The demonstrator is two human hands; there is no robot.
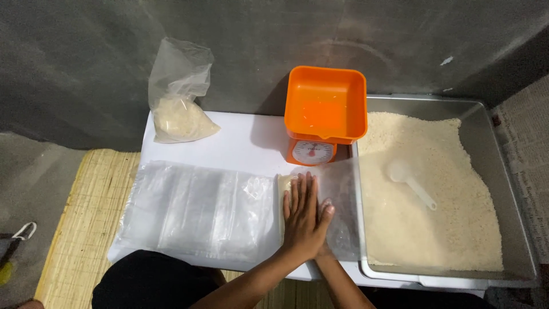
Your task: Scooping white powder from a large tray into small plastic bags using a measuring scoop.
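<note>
Left hand (pixel 302 214) lay flat, fingers together, stacked over right hand (pixel 326 220), both pressing a clear plastic bag (pixel 337 194) of rice on the white board (pixel 240 140), just left of the rice tray (pixel 503 166), near the orange scale (pixel 325 114), empty bags (pixel 200 209) left, filled bag (pixel 180 109) far left, scoop (pixel 409 180) in rice.

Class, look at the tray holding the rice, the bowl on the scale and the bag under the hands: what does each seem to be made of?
Tray: probably metal, grey with a dull sheen and thin folded rim.
Scale bowl: likely plastic, bright orange, smooth, softly glossy.
Bag: thin clear plastic film, see-through with shiny creases, pressed flat under the left hand and right hand.
</note>
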